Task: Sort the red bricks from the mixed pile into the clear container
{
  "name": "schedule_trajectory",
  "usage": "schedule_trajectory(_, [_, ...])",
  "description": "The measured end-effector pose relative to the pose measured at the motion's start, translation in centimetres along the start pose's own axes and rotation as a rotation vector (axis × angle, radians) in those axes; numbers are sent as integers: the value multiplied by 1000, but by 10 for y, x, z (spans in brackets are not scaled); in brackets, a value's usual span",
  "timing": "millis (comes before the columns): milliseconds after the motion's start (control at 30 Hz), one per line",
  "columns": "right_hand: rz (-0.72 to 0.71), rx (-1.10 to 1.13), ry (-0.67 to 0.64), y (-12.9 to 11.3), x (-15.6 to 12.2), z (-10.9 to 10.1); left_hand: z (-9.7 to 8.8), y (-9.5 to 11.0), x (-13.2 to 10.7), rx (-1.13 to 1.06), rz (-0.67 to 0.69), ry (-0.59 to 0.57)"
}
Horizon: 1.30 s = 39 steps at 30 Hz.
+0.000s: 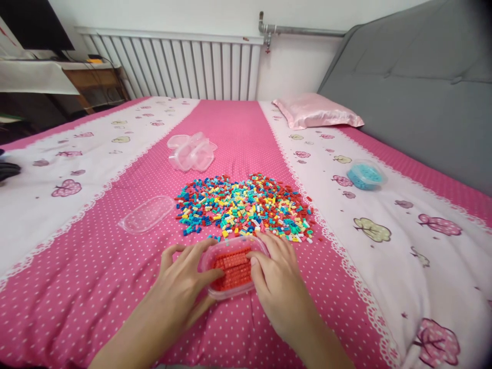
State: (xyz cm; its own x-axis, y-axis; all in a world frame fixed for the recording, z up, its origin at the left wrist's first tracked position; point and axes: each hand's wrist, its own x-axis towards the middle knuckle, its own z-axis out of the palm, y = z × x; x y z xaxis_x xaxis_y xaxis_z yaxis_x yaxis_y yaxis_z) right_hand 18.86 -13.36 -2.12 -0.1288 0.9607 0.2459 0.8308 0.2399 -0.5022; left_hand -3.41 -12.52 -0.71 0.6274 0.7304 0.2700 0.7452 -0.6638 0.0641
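Note:
A small clear plastic tub (233, 267) filled with red bricks lies on the pink dotted bedsheet close to me. My left hand (183, 279) grips its left side, thumb on the rim and fingers curled round the wall. My right hand (277, 274) holds its right side, thumb resting on the red bricks inside. Just beyond the tub spreads a heap of small mixed-colour bricks (246, 205).
A clear oval lid (147, 214) lies left of the heap. Several empty clear tubs (192, 151) are stacked farther back. A tub of blue bricks (366, 175) sits at the right. A pink pillow (317, 110), grey headboard (418, 87) and white radiator (180, 64) bound the bed.

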Motion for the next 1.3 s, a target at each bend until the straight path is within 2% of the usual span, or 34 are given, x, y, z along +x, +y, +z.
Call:
schedule_trajectory(400, [-5, 18, -13, 1, 0, -1, -1, 1, 1, 6, 13, 8])
schedule_trajectory(767, [-23, -6, 28, 1, -2, 5, -4, 5, 2, -42, -44, -16])
schedule_trajectory(933, [-53, -11, 36, 6, -5, 10, -19, 9, 0, -91, -79, -67])
schedule_trajectory(1033, [-73, 22, 62, 14, -5, 7, -36, -4, -6, -153, -94, -93])
schedule_trajectory(1133, [-69, 69, 104, 29, -5, -3, -43, -35, -10, -164, -198, -2])
schedule_trajectory(1200, [-39, 111, 131, 41, -3, -11, -38, -57, -7, -124, -323, 96])
schedule_trajectory(1300, [-3, 206, 164, 57, 0, -21, -21, -77, 10, -50, -424, 111])
